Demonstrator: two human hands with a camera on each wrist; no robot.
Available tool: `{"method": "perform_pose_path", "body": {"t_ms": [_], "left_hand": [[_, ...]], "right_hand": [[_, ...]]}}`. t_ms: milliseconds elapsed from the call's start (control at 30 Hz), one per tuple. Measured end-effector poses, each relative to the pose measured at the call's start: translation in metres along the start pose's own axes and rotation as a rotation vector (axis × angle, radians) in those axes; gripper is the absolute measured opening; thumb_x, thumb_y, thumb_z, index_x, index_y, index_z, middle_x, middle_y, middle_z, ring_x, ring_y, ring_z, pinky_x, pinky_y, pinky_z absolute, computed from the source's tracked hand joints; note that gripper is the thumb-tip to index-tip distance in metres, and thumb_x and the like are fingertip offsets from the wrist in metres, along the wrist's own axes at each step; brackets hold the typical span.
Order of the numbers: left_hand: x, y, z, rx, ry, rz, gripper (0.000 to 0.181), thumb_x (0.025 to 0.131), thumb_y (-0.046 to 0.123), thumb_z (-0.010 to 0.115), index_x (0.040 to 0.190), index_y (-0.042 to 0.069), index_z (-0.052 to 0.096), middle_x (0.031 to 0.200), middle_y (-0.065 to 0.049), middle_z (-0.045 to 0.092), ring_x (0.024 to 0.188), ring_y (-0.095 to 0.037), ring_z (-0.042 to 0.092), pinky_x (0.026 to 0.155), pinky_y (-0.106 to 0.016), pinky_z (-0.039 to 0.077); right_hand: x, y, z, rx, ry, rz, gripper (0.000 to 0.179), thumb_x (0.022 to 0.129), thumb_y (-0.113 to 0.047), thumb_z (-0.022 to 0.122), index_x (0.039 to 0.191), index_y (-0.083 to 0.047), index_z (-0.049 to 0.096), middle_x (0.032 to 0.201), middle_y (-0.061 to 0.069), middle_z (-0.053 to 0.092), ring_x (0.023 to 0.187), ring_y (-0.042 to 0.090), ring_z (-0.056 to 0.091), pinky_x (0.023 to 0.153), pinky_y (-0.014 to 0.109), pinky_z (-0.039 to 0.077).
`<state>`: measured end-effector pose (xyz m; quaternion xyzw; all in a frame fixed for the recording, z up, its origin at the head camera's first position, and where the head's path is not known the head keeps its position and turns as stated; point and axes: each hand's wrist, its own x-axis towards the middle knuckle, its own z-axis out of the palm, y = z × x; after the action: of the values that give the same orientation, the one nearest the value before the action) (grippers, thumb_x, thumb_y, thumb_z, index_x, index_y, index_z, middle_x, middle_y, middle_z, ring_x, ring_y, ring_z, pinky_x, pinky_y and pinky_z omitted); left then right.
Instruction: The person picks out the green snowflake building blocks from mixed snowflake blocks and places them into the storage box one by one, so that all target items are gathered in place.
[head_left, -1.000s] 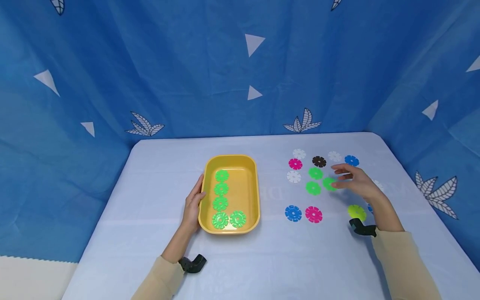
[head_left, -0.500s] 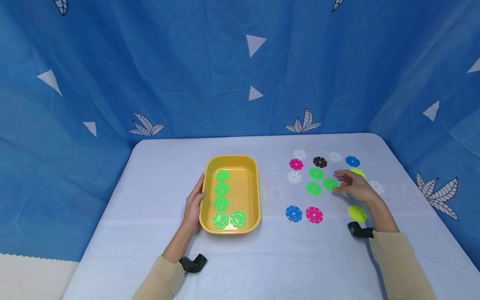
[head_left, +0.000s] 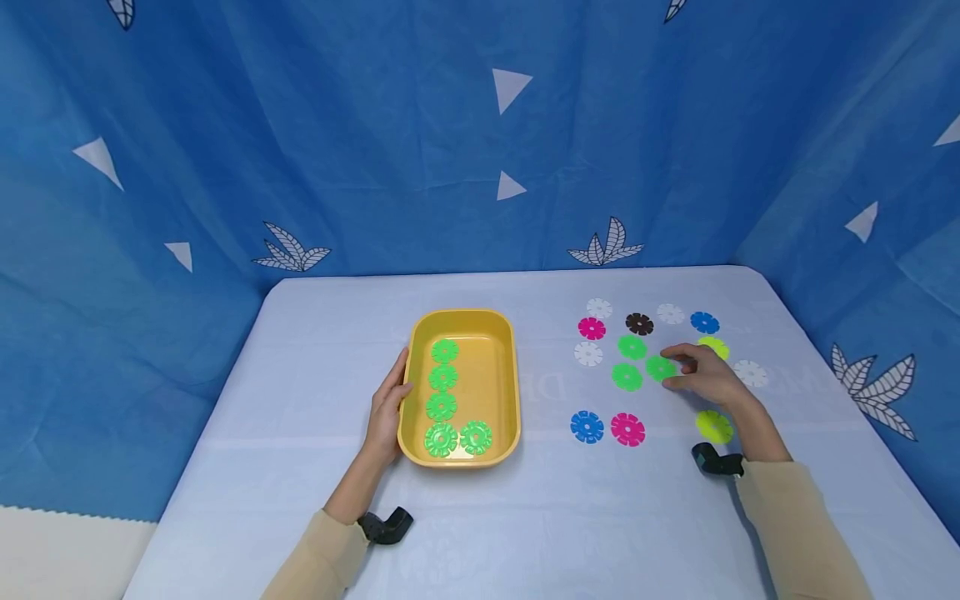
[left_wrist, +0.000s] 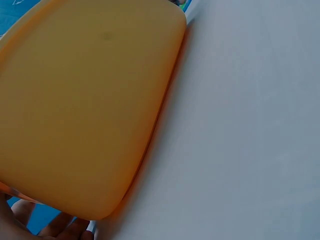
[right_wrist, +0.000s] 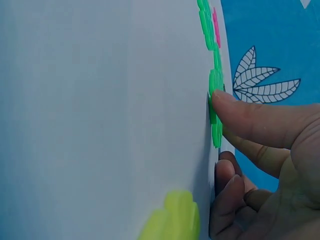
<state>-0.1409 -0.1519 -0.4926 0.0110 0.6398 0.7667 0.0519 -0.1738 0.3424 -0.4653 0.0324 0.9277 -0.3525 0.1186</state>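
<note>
Left hand (head_left: 387, 417): clamped on the yellow tray (head_left: 460, 310), thumb over the left rim, other fingers along the outer side. Tray sits near the middle of the white worktop (head_left: 300, 400). Left wrist view mostly filled by the tray's outer surface.

Inside the tray: five green discs (head_left: 441, 407), notched like flowers. Four make a column along the left wall; the fifth is beside the lowest one, at the near end.

Right hand (head_left: 708, 375): thumb and index finger curved at opposite edges of a loose green disc (head_left: 661, 368) right of the tray. Right wrist view puts the thumb tip over that disc's edge; cannot tell if the two are pressed together on it. Disc looks to be at worktop level.

Two more, an upper green disc (head_left: 632, 347) and a lower green disc (head_left: 627, 377), lie just to its left. Around them: brown disc (head_left: 639, 324), four white discs (head_left: 588, 354), an upper pink disc (head_left: 591, 328), a far blue disc (head_left: 704, 322). Nearer the person: near blue disc (head_left: 587, 427) and near pink disc (head_left: 627, 429) side by side, yellow-green disc (head_left: 714, 426) close to the right wrist. Another yellow-green one is partly behind the right hand.

Beige sleeves (head_left: 806, 529), black wrist devices (head_left: 386, 527) on both arms. Blue curtain (head_left: 420, 125) behind, printed with white leaves and triangles.
</note>
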Motion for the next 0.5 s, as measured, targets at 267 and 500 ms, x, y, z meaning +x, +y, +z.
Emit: {"method": "perform_pose_path", "body": {"t_ms": [267, 500], "left_hand": [[0.0004, -0.0003, -0.0001, 0.001, 0.002, -0.003, 0.058, 0.102, 0.011, 0.033, 0.157, 0.027, 0.023, 0.163, 0.012, 0.015, 0.151, -0.005, 0.009, 0.122, -0.025, 0.017], [0.0007, -0.0005, -0.0003, -0.001, 0.001, -0.003, 0.058, 0.103, 0.01, 0.031, 0.158, 0.023, 0.021, 0.164, 0.011, 0.014, 0.151, -0.007, 0.009, 0.122, -0.026, 0.016]], "right_hand": [[0.0035, 0.0001, 0.0029, -0.039, 0.016, 0.002, 0.055, 0.083, -0.014, 0.074, 0.132, 0.002, 0.054, 0.128, 0.027, 0.047, 0.104, 0.036, 0.041, 0.083, 0.042, 0.042], [0.0037, -0.0003, 0.0011, 0.004, 0.047, 0.027, 0.055, 0.08, -0.011, 0.077, 0.128, -0.001, 0.052, 0.114, 0.023, 0.049, 0.098, 0.034, 0.044, 0.078, 0.038, 0.042]]}}
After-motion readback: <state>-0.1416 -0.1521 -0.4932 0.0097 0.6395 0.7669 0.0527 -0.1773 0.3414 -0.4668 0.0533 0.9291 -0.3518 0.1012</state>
